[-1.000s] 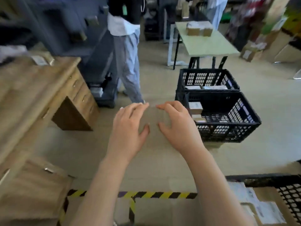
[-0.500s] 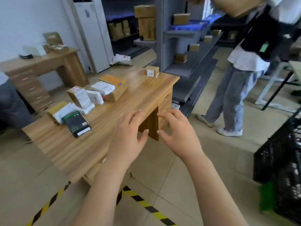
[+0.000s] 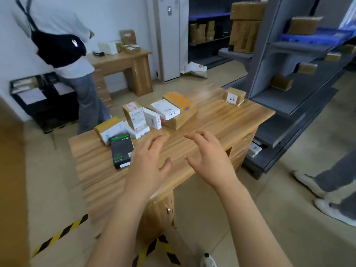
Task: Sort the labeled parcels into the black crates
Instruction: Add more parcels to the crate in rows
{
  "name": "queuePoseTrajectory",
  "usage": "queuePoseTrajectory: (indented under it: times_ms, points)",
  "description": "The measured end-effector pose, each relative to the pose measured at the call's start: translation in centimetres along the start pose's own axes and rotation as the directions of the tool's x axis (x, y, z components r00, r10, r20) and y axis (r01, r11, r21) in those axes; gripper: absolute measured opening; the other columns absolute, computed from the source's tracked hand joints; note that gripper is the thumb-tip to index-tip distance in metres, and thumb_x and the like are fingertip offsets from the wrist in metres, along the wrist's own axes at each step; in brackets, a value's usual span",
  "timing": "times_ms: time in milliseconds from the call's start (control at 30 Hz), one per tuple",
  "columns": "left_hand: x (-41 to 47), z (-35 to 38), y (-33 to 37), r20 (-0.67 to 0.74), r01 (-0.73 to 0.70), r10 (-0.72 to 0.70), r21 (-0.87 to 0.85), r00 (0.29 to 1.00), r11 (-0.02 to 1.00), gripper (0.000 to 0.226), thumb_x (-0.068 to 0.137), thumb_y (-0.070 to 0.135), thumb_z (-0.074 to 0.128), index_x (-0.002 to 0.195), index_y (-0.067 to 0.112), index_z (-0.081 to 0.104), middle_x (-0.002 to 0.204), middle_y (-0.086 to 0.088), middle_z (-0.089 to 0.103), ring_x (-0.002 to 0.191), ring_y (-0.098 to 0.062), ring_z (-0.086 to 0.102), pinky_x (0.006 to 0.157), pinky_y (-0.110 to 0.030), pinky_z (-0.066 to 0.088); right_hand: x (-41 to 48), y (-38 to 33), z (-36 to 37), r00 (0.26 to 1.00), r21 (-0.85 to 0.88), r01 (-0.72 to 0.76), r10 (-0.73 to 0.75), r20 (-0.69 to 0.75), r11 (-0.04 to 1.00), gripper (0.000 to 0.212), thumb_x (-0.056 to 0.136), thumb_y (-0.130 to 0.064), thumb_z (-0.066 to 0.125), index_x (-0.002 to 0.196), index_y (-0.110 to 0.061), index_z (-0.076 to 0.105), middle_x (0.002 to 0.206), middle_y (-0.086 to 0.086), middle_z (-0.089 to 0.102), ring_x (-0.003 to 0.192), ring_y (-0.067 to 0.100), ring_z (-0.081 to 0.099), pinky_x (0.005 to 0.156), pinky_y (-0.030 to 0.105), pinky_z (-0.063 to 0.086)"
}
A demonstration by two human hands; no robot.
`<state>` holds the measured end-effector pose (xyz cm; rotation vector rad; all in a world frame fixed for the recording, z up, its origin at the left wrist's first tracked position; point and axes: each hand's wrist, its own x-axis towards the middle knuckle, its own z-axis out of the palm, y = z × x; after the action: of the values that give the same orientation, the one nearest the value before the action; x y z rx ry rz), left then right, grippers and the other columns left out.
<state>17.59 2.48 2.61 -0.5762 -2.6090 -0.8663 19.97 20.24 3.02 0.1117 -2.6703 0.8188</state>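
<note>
Parcels [image 3: 165, 110] crowd the tabletop's [image 3: 221, 122] left edge. Your left hand [image 3: 148, 162] and right hand [image 3: 210, 157] hover open and empty. Take the black box [image 3: 122, 149], seemingly nearest.

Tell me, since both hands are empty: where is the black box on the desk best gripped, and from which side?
Probably pinch the black box across its long sides, from above, with the left hand beside it. It lies flat on the desk, long sides free; a labeled parcel crowds its far end.

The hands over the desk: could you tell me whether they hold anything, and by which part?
Nothing is held: the left hand and right hand hover open above the desk.
</note>
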Motion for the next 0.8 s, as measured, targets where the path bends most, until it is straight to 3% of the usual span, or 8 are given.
queuePoseTrajectory:
  times_ms: [367,567,700,800]
  points:
    - [11.7,6.7,-1.9,-0.131,0.21,-0.2,0.065,0.971,0.975,0.056,0.083,0.025,0.07,0.136,0.027,0.051,0.134,0.007,0.051,0.127,-0.015,0.043,0.109,-0.043,0.037,15.3,7.4,2.1,0.974,0.084,0.186,-0.195,0.118,0.979,0.055,0.079,-0.018,0.074,0.131,-0.022,0.055,0.125,-0.003,0.051,0.118,0.017,0.048,0.1,0.033,0.042]
    - [15.2,7.8,-5.6,-0.173,0.278,-0.26,0.091,0.95,0.956,0.055,0.078,0.019,0.075,0.13,0.022,0.056,0.125,0.003,0.055,0.118,-0.019,0.05,0.102,-0.047,0.042,20.8,8.5,5.8,0.953,0.174,0.227,-0.255,0.164,0.958,0.055,0.077,-0.016,0.076,0.128,-0.024,0.057,0.125,-0.004,0.051,0.118,0.015,0.049,0.096,0.035,0.045]
    - [17.8,7.9,-9.1,-0.195,0.331,-0.305,0.118,0.932,0.936,0.057,0.08,0.02,0.073,0.133,0.021,0.054,0.129,0.003,0.055,0.122,-0.019,0.048,0.104,-0.043,0.04,25.0,8.2,8.8,0.94,0.192,0.248,-0.284,0.187,0.95,0.053,0.077,-0.015,0.076,0.126,-0.023,0.058,0.123,-0.002,0.052,0.115,0.019,0.052,0.093,0.036,0.047]
    - [20.3,7.8,-12.1,-0.196,0.355,-0.331,0.104,0.923,0.929,0.056,0.08,0.02,0.072,0.133,0.021,0.054,0.13,0.003,0.054,0.123,-0.02,0.047,0.102,-0.048,0.041,28.6,7.6,11.2,0.933,0.216,0.251,-0.295,0.207,0.944,0.054,0.077,-0.014,0.075,0.128,-0.022,0.057,0.125,-0.001,0.052,0.117,0.02,0.051,0.094,0.039,0.047]
